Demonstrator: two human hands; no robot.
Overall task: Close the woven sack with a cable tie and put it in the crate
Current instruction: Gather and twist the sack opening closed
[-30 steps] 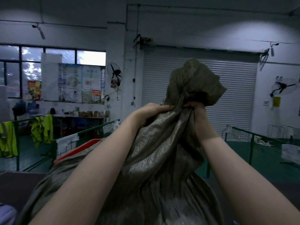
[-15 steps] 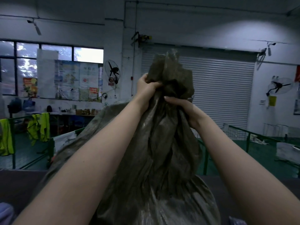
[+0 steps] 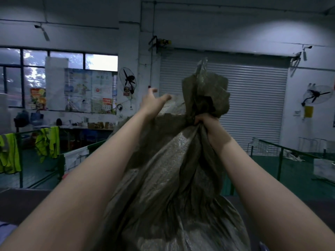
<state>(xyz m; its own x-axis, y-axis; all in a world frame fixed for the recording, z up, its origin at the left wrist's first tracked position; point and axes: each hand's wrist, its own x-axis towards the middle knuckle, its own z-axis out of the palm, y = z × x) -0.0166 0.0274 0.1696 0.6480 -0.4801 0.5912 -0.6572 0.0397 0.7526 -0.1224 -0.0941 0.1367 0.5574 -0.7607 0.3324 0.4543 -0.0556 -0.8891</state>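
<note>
The right hand (image 3: pixel 205 122) alone clamps the gathered neck of the woven sack (image 3: pixel 168 178), which hangs upright between the arms; the left hand (image 3: pixel 154 102) is open, clear of it. A one-handed grip may let the neck slip loose; no cable tie shows

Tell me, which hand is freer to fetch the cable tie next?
The left hand: it is open, fingers spread, holding nothing. The right hand is clenched around the gathered neck of the woven sack, keeping it closed.
</note>
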